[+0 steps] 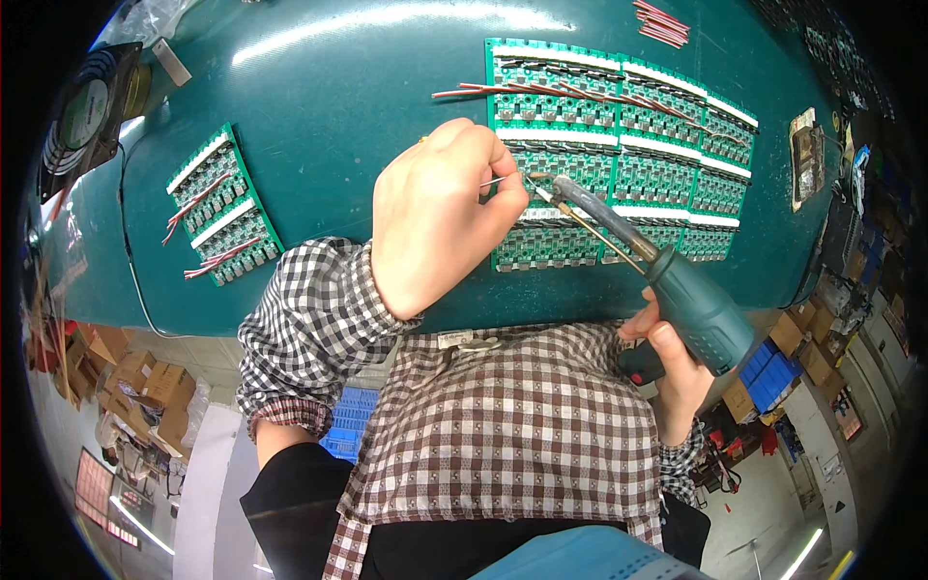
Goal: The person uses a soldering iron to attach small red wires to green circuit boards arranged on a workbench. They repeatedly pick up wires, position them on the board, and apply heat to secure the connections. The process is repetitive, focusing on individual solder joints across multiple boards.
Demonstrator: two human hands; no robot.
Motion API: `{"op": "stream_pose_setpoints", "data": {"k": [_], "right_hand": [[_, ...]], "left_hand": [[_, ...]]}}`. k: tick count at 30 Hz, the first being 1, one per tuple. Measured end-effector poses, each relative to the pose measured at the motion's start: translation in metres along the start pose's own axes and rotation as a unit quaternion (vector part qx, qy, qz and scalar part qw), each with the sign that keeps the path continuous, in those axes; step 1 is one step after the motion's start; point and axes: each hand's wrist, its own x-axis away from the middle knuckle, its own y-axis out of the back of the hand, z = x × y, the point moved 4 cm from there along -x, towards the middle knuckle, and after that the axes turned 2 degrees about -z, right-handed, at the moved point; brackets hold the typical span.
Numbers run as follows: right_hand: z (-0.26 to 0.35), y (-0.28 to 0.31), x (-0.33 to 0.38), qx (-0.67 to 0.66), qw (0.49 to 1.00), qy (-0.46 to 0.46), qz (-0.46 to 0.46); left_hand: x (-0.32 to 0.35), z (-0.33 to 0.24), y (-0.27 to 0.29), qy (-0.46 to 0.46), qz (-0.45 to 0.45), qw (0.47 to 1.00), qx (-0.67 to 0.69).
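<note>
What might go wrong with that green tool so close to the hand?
If its metal tip is hot, the green tool might burn the left hand, which is close by. If the right hand slips, the tip might scratch the circuit boards underneath.

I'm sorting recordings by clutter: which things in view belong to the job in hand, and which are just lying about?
Likely the job:
- green soldering gun, right grip
- thin strand, left grip
- large circuit-board block
- red-and-white wire bundle

Apparently lying about:
- cardboard boxes, left
- blue crates, right
</note>
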Motion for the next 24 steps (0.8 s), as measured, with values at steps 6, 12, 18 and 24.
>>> {"op": "stream_pose_setpoints", "data": {"k": [6,12,18,24], "right_hand": [[-0.0026,0.0041,-0.0002,-0.045,0.998,-0.004,0.039],[-0.0012,0.0005,0.0000,-0.005,1.000,-0.002,0.001],[-0.0018,0.0011,0.0006,0.002,1.000,0.010,-0.001],[0.0000,0.0042,0.0016,-0.009,1.000,-0.006,-0.009]], "left_hand": [[-0.0005,-0.0005,0.0004,0.002,0.002,1.000,0.001],[-0.0009,-0.0019,0.0007,0.005,0.006,1.000,0.001],[-0.0007,-0.0006,0.0010,0.004,0.005,1.000,-0.001],[-0.0004,-0.0014,0.0008,0.003,0.000,1.000,-0.001]]}}
